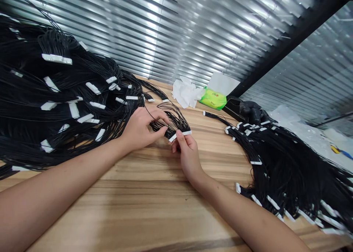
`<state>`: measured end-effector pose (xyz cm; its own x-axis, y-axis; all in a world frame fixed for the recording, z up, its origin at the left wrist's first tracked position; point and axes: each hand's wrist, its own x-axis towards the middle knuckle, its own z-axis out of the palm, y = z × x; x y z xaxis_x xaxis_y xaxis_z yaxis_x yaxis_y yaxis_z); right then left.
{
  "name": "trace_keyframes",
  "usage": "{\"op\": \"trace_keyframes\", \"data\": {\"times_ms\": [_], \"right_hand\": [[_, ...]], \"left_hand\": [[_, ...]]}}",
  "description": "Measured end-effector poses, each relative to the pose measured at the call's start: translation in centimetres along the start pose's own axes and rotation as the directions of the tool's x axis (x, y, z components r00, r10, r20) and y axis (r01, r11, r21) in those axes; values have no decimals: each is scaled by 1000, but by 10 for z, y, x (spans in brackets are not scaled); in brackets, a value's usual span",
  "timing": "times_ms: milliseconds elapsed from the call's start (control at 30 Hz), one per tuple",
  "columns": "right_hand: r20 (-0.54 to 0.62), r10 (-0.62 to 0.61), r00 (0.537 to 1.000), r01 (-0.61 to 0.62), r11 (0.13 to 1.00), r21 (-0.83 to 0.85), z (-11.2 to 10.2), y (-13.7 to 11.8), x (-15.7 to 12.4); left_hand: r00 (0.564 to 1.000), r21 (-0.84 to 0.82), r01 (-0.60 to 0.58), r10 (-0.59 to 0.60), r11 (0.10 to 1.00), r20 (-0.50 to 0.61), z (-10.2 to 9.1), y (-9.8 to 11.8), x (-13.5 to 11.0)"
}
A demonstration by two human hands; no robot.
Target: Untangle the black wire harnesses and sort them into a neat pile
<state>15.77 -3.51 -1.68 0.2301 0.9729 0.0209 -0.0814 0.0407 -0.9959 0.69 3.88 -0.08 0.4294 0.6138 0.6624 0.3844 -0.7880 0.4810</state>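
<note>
My left hand [143, 129] grips a small loop of thin black wires [171, 118] near the middle of the wooden table. My right hand [186, 153] pinches the white plastic connector [179, 134] at the end of those wires between thumb and fingers. Both hands are close together, and part of the connector is hidden by my right fingers. To the left, a large tangled pile of black wires with white connectors [60, 94] reaches up to my left hand. A second such pile [284, 167] lies to the right of my right hand.
Crumpled white tissues [186, 92] and a green tissue pack [213, 99] lie at the table's far edge. Beyond them are a black object [249, 110], white plastic sheeting [298, 129], a yellow-and-blue tool [338, 150] and metal window blinds [165, 31].
</note>
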Motion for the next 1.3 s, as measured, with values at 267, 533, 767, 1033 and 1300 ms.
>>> {"op": "trace_keyframes", "data": {"times_ms": [267,533,767,1033,1300], "right_hand": [[-43,36,998,-33,997,68,1,-2,1],[-22,14,1000,-14,1000,21,0,-2,0],[-19,11,1000,-11,1000,7,-1,1,0],[27,20,999,-19,1000,-6,1,-2,-4],[-88,70,994,-43,961,274,-3,2,3]], "left_hand": [[986,26,-163,162,986,46,0,-5,1],[951,62,-136,113,989,287,-2,1,3],[922,56,-122,92,991,376,-4,1,3],[947,134,-312,296,941,124,-2,-3,-1],[915,72,-175,189,982,-356,-8,-13,1]]}}
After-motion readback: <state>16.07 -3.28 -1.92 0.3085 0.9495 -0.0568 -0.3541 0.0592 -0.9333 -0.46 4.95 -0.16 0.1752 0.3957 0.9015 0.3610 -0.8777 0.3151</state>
